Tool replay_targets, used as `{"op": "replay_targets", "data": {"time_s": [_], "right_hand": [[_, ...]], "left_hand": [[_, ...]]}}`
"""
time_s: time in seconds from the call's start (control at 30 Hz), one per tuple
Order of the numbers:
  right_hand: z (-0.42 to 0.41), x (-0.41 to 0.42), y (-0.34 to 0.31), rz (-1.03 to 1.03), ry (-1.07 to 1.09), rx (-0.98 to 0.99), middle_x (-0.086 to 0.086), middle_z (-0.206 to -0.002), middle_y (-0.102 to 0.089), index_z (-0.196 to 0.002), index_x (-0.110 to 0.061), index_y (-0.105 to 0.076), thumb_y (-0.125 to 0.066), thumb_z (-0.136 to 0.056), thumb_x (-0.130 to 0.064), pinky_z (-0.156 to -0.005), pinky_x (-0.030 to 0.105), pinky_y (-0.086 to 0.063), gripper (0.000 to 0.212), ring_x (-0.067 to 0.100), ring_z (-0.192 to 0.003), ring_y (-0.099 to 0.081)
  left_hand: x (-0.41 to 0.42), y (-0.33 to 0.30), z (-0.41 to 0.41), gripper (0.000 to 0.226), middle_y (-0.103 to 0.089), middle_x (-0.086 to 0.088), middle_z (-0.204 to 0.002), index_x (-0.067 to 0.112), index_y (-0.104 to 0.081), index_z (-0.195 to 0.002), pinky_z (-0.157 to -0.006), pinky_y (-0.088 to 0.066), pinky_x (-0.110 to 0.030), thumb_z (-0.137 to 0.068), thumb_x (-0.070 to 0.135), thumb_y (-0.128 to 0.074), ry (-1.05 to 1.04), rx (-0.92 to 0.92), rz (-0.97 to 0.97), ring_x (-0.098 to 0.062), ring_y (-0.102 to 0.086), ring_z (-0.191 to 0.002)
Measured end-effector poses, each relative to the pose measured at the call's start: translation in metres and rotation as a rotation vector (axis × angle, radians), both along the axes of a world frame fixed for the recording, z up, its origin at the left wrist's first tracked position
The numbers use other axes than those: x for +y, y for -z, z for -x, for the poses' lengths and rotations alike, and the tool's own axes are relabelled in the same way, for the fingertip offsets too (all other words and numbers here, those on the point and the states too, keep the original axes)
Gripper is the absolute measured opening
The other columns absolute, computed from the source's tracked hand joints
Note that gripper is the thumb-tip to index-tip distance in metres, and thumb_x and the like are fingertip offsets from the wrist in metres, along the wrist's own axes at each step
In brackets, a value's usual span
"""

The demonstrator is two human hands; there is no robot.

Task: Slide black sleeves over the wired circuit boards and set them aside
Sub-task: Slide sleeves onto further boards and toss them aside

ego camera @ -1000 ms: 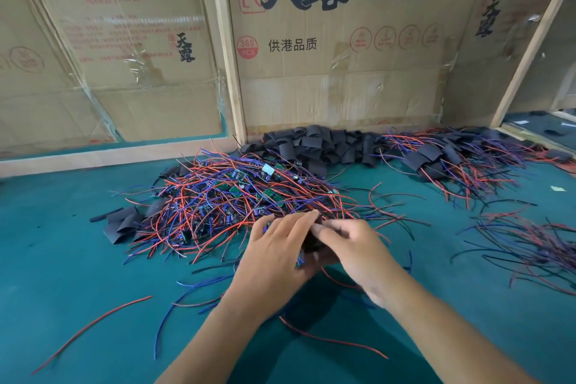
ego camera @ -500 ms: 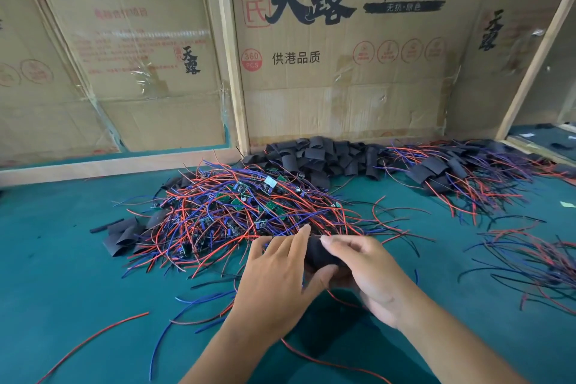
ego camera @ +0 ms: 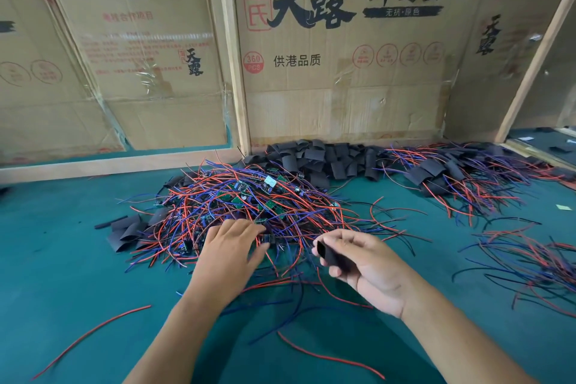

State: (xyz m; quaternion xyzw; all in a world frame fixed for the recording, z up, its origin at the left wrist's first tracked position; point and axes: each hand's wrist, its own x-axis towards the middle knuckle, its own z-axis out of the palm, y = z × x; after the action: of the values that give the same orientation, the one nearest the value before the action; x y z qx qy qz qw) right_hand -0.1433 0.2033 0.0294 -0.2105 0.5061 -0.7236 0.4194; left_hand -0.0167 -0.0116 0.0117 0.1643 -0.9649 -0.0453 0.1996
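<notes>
Brown cardboard boxes [ego camera: 343, 78] with big black letters stand behind the green surface [ego camera: 62, 274]. On it lies a big heap of small green circuit boards with red and blue wires [ego camera: 243, 196]. The left hand [ego camera: 229, 251] rests flat and open on the near edge of the heap. The right hand [ego camera: 364, 268] pinches one short black sleeve [ego camera: 332, 254] just above the surface. More black sleeves [ego camera: 324, 159] are piled by the boxes.

I've got one view only: head cam, wide-angle, looking forward and down over the green bench [ego camera: 62, 274] from close above. It faces the cardboard wall [ego camera: 343, 97] at the back; both forearms enter from the bottom edge.
</notes>
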Motion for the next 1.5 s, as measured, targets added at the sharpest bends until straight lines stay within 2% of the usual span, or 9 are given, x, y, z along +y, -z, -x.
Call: {"op": "replay_targets", "data": {"time_s": [0.13, 0.3, 0.57, 0.73, 0.97, 1.1, 1.2, 1.33, 1.5], "right_hand": [[0.005, 0.004, -0.002, -0.053, 0.0, 0.021, 0.013, -0.098, -0.066, -0.105, -0.003, -0.072, -0.074, -0.077, -0.024, -0.057, 0.02, -0.045, 0.034, 0.015, -0.073, -0.06], [0.004, 0.004, 0.0, -0.074, -0.052, 0.158, 0.007, -0.098, -0.062, -0.114, -0.005, -0.072, -0.086, -0.074, -0.014, -0.065, 0.019, -0.045, 0.044, 0.011, -0.069, -0.05], [0.007, 0.006, -0.007, -0.02, 0.049, 0.134, -0.001, -0.076, -0.053, -0.114, -0.001, -0.065, -0.078, -0.074, -0.019, -0.043, 0.017, -0.025, 0.046, 0.011, -0.058, -0.036], [0.013, 0.009, -0.008, -0.032, 0.091, 0.178, -0.006, -0.074, -0.044, -0.112, 0.0, -0.065, -0.079, -0.073, -0.023, -0.046, 0.017, -0.025, 0.047, 0.011, -0.056, -0.031], [0.016, 0.009, -0.009, -0.028, 0.206, 0.197, 0.0, -0.075, -0.056, -0.105, -0.014, -0.075, -0.071, -0.073, -0.049, -0.043, 0.021, -0.027, 0.047, 0.01, -0.057, -0.045], [0.014, 0.01, -0.011, -0.009, 0.213, 0.212, 0.0, -0.073, -0.058, -0.104, -0.02, -0.075, -0.069, -0.072, -0.053, -0.046, 0.022, -0.027, 0.047, 0.01, -0.055, -0.046], [0.011, 0.009, -0.012, 0.031, 0.204, 0.234, 0.001, -0.073, -0.057, -0.11, -0.026, -0.073, -0.067, -0.075, -0.053, -0.047, 0.023, -0.025, 0.045, 0.011, -0.054, -0.044], [0.005, 0.007, -0.009, 0.042, 0.197, 0.382, 0.002, -0.077, -0.059, -0.112, -0.03, -0.07, -0.063, -0.084, -0.049, -0.046, 0.023, -0.029, 0.034, 0.011, -0.057, -0.047], [-0.003, 0.004, 0.001, -0.322, 0.328, 1.153, -0.016, -0.077, -0.062, -0.097, -0.029, -0.059, -0.073, -0.089, -0.038, -0.057, 0.014, -0.039, 0.018, 0.002, -0.066, -0.055]], "left_hand": [[0.004, 0.006, 0.008, 0.036, -0.062, 0.007, -0.116, 0.028, -0.065, -0.126, -0.097, -0.039, -0.039, -0.094, 0.045, -0.063, -0.001, -0.035, 0.028, -0.022, -0.056, -0.113], [0.01, 0.01, 0.014, 0.034, -0.059, 0.01, -0.111, 0.033, -0.064, -0.123, -0.097, -0.035, -0.035, -0.096, 0.052, -0.055, -0.016, -0.053, 0.061, -0.019, -0.052, -0.11], [0.022, -0.005, 0.011, 0.014, -0.061, 0.013, -0.079, 0.022, -0.058, -0.095, -0.091, -0.032, -0.034, -0.095, 0.036, -0.057, 0.099, 0.185, 0.021, -0.017, -0.057, -0.08], [0.027, -0.011, 0.008, 0.023, -0.063, 0.014, -0.093, 0.024, -0.057, -0.103, -0.093, -0.037, -0.033, -0.1, 0.046, -0.052, 0.153, 0.141, -0.072, -0.012, -0.058, -0.088], [0.025, -0.023, -0.006, 0.022, -0.059, 0.018, -0.083, 0.03, -0.06, -0.096, -0.062, -0.031, -0.02, -0.093, 0.052, -0.059, 0.149, 0.097, -0.097, -0.01, -0.057, -0.077], [0.02, -0.034, -0.009, 0.022, -0.048, 0.009, -0.055, 0.027, -0.057, -0.077, -0.048, -0.03, -0.025, -0.094, 0.039, -0.064, 0.066, 0.407, -0.603, -0.01, -0.038, -0.048], [0.024, -0.049, -0.016, 0.027, -0.033, 0.002, -0.053, 0.024, -0.05, -0.071, -0.041, -0.022, -0.023, -0.094, 0.029, -0.063, 0.178, 0.753, -1.204, -0.013, -0.025, -0.044], [0.018, -0.06, -0.018, 0.031, -0.02, 0.006, -0.056, 0.023, -0.042, -0.076, -0.039, -0.014, -0.024, -0.102, 0.039, -0.049, 0.235, 0.996, -1.613, -0.009, -0.015, -0.044], [0.016, -0.059, -0.018, 0.036, -0.019, 0.007, -0.059, 0.026, -0.038, -0.075, -0.037, -0.021, -0.022, -0.101, 0.051, -0.045, 0.226, 1.129, -1.799, -0.009, -0.015, -0.044]]}}
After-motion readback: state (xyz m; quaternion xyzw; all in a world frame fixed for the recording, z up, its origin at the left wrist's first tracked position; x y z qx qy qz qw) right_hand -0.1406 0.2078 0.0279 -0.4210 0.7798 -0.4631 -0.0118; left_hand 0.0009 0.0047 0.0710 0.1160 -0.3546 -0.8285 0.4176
